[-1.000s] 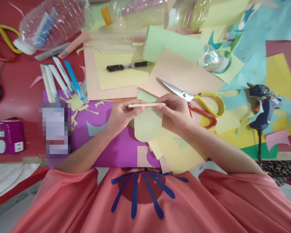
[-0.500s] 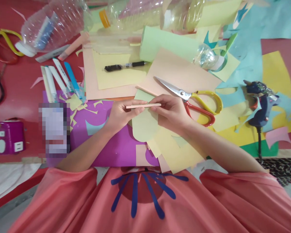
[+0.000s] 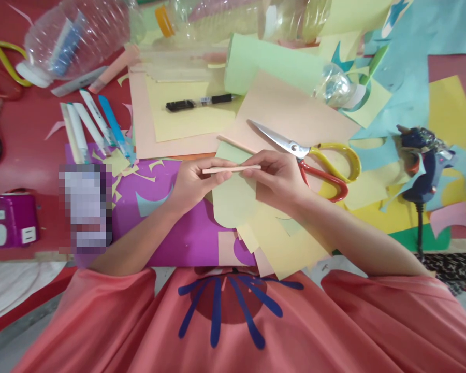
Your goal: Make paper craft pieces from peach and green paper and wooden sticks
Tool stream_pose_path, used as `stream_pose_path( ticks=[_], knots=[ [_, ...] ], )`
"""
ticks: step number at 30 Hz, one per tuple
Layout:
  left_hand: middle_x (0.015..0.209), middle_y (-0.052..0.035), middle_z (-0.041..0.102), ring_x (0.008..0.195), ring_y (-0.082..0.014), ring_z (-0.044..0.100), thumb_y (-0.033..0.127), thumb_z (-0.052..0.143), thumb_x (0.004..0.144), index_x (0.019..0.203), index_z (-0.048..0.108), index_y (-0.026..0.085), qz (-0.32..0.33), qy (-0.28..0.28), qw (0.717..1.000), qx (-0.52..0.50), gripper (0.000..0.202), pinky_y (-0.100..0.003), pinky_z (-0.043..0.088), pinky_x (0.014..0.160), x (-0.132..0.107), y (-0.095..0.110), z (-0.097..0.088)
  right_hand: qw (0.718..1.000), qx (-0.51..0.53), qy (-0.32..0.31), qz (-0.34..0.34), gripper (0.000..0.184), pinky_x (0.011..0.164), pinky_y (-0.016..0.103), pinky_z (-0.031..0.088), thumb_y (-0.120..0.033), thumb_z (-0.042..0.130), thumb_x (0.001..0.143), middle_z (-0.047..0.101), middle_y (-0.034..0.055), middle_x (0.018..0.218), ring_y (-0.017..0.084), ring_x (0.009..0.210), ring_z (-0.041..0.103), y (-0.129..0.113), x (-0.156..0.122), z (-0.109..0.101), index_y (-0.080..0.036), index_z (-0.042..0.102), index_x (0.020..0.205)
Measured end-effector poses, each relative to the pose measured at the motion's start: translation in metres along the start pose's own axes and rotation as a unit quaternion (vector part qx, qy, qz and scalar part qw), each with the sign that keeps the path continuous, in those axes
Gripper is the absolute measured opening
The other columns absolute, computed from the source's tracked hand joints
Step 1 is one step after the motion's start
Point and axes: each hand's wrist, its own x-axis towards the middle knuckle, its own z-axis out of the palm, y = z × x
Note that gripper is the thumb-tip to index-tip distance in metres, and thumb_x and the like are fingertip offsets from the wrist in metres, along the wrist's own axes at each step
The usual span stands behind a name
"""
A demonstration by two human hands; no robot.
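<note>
1. Both hands pinch one peach paper stick (image 3: 231,169): the left hand (image 3: 192,184) is closed on its left end, the right hand (image 3: 277,178) on its right.
2. The step looks like rolling it tight; any further move needs an even pinch at both ends.
3. It lies level between the fingertips, above a pale green paper cutout (image 3: 233,202), with the scissors (image 3: 306,153) just beyond.

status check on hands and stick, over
Grip: left hand and right hand each pinch an end of the stick. Stick level, over green paper. Scissors lie close by right hand, clear of stick.
</note>
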Motion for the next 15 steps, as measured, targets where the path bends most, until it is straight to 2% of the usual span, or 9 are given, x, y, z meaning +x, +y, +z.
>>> stream_pose_path(
  ticks=[4, 7, 15],
  knots=[
    [0.071, -0.0012, 0.07, 0.057, -0.0087, 0.055, 0.034, 0.075, 0.07, 0.082, 0.078, 0.02, -0.001, 0.019, 1.0, 0.002, 0.018, -0.022, 0.042, 0.051, 0.0006, 0.0008, 0.0005, 1.0, -0.01, 0.015, -0.013, 0.01, 0.056, 0.024, 0.043, -0.026, 0.079, 0.073, 0.065, -0.0025, 0.07, 0.008, 0.062, 0.056, -0.0029, 0.0001, -0.0002, -0.02, 0.07, 0.076],
    [0.07, -0.0011, 0.069, 0.057, -0.0086, 0.054, 0.036, 0.075, 0.07, 0.083, 0.077, 0.019, 0.0, 0.013, 1.0, 0.002, 0.021, -0.022, 0.042, 0.051, 0.0009, -0.0004, 0.0004, 1.0, -0.018, 0.004, -0.025, 0.006, 0.056, 0.023, 0.042, -0.021, 0.077, 0.074, 0.065, -0.0029, 0.071, 0.007, 0.061, 0.055, -0.0047, -0.0005, -0.0003, -0.021, 0.072, 0.078],
    [0.073, -0.0017, 0.07, 0.059, -0.009, 0.057, 0.036, 0.074, 0.071, 0.08, 0.075, 0.019, 0.017, -0.004, 1.0, -0.004, 0.02, -0.02, 0.043, 0.051, 0.0012, 0.0001, 0.0003, 0.996, -0.076, -0.023, -0.033, 0.009, 0.052, 0.024, 0.038, -0.027, 0.074, 0.078, 0.068, -0.001, 0.074, 0.008, 0.061, 0.054, -0.0034, -0.0022, -0.0044, -0.022, 0.076, 0.085]
  ],
)
